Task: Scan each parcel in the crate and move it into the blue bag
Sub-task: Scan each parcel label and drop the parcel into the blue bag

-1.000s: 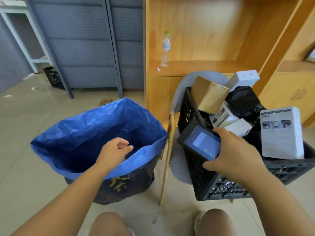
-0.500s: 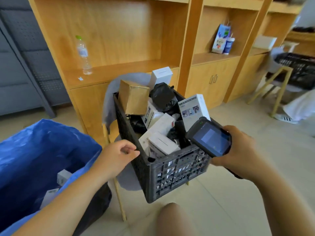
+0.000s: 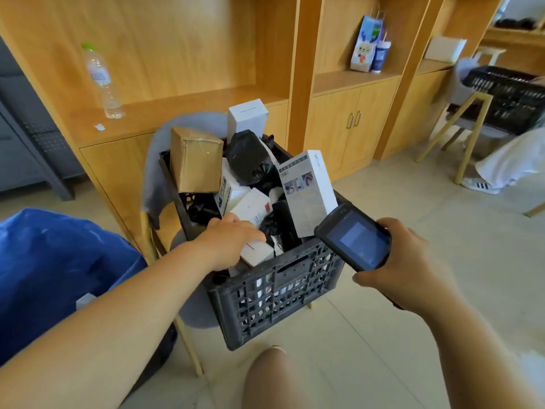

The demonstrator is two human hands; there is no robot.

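A black plastic crate [image 3: 277,293] sits on a grey chair, heaped with several parcels: a brown cardboard box [image 3: 194,159], a tall white printed box [image 3: 306,190], black bags [image 3: 250,160] and small white boxes. My left hand [image 3: 228,239] reaches into the crate's near left corner and grips a small white box [image 3: 257,252]. My right hand [image 3: 404,267] holds a black handheld scanner [image 3: 355,239] beside the crate's right rim, screen up. The blue bag [image 3: 59,270] stands open at the left, with a white parcel showing inside.
Wooden shelving and cabinets [image 3: 348,119] run behind the crate, with a water bottle [image 3: 101,81] on the ledge. At the far right stands another chair carrying a second black crate [image 3: 507,95]. A person's shoe shows there. My knee [image 3: 271,379] is below the crate.
My left hand has moved from above the blue bag across to the crate and taken hold of a small white box. The view swung right; the scanner stays in my right hand.
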